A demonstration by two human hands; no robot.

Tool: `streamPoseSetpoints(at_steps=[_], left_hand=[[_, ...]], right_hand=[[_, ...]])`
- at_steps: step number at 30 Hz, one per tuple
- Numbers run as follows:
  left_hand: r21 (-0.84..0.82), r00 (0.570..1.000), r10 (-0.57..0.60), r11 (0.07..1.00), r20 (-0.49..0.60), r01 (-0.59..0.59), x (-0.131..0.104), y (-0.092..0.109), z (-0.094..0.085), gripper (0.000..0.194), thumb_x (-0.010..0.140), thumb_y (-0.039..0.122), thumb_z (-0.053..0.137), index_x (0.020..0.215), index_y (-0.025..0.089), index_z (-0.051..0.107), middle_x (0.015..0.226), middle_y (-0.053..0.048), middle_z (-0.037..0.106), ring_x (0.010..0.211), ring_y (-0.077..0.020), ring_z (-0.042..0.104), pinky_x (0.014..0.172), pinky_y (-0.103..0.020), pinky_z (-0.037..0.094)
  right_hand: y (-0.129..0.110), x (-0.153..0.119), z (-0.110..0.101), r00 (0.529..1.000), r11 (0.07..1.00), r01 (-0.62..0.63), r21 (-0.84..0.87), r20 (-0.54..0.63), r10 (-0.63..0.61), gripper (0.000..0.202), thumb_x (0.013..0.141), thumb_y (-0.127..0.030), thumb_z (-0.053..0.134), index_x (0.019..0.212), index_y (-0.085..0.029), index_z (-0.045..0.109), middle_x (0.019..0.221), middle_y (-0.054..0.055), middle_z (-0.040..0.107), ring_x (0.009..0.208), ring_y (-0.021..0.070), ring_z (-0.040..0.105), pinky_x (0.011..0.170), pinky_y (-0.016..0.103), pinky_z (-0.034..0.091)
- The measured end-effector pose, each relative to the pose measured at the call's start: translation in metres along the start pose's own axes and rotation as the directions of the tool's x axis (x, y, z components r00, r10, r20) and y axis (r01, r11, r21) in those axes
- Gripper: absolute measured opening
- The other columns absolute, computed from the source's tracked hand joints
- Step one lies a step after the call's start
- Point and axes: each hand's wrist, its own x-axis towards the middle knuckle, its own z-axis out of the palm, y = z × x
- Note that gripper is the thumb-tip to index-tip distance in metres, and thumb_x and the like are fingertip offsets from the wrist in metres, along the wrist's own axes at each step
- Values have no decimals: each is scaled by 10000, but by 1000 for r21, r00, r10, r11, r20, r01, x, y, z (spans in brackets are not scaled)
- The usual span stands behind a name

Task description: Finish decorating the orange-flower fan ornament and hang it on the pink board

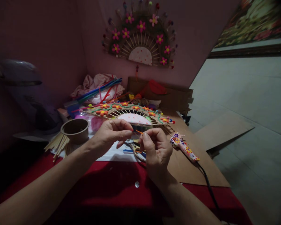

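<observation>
In the middle of the head view, both of my hands are raised over the table, close together. Thumb and forefinger of my right hand pinch a short, thin orange strand, perhaps a bit of pipe cleaner; its tip points toward my other hand. My left hand is also closed in a pinch, with a tiny reddish spot at the fingertips that I cannot make out. Below and between them lie scissors, partly hidden by my right hand. Just behind stands a fan-shaped decoration with sticks and orange flowers.
A glue gun with a flowered cover and black cord lies on cardboard at right. Left are a brown round bowl and thin wooden sticks. A clear gem sits on the red cloth. A similar fan hangs behind.
</observation>
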Motion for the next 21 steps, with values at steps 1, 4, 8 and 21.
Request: streamPoseSetpoints(at_steps=[1, 4, 8, 21], left_hand=[[-4, 1000, 4, 1000, -2, -4, 0, 0, 0, 206, 627, 234, 795, 702, 117, 643, 584, 12, 579, 397, -45, 441, 348, -163, 333], [-10, 1000, 23, 1000, -7, -23, 0, 0, 0, 223, 601, 235, 808, 684, 117, 639, 620, -1, 592, 432, -56, 461, 354, -168, 353], [33, 996, 85, 996, -26, -84, -1, 1, 0, 226, 598, 251, 810, 689, 124, 646, 636, -8, 601, 456, -66, 476, 366, -174, 367], [200, 973, 219, 959, -68, -202, -3, 2, 4, 204, 606, 260, 811, 675, 135, 665, 645, -14, 616, 465, -71, 488, 389, -184, 375]], right_hand=[[0, 0, 0, 1000, 1000, 1, -5, -5, -1, 159, 892, -326, 532, 795, -200, 536, 636, -24, 558, 528, 107, 513, 506, 250, 420], [-1, -1, -1, 1000, 1000, 11, -4, 3, -11, 141, 884, -313, 537, 798, -202, 547, 639, -23, 573, 530, 109, 521, 508, 251, 430], [-3, -2, -2, 1000, 999, 25, 26, 18, -25, 128, 875, -297, 539, 791, -202, 553, 635, -20, 573, 538, 109, 526, 510, 253, 432], [-5, -4, -3, 996, 996, 52, 69, 70, -56, 118, 877, -254, 534, 770, -206, 547, 609, -33, 547, 510, 94, 482, 490, 243, 411]])
